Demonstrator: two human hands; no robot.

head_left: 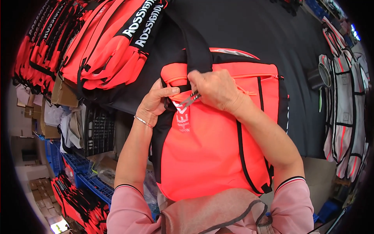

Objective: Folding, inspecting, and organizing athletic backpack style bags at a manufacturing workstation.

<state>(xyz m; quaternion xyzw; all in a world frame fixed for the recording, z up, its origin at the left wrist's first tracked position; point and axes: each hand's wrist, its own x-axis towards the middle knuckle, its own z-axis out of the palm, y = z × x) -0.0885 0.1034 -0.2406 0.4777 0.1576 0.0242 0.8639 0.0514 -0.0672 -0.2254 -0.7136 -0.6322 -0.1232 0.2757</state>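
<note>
Black desk (pixel 249 35) carried stacked red bags (pixel 97 50) behind my coral backpack (pixel 210 148). Left hand (pixel 154 103) fingers clamped its top edge; right hand (pixel 216 89) fingers closed on small metal snips (pixel 190 100).

Both forearms reach up from below, sleeves pushed to the elbows. The left hand (pixel 156 102) pinches with thumb extended; the right hand (pixel 216 89) curls closed, knuckles up, beside it.
</note>
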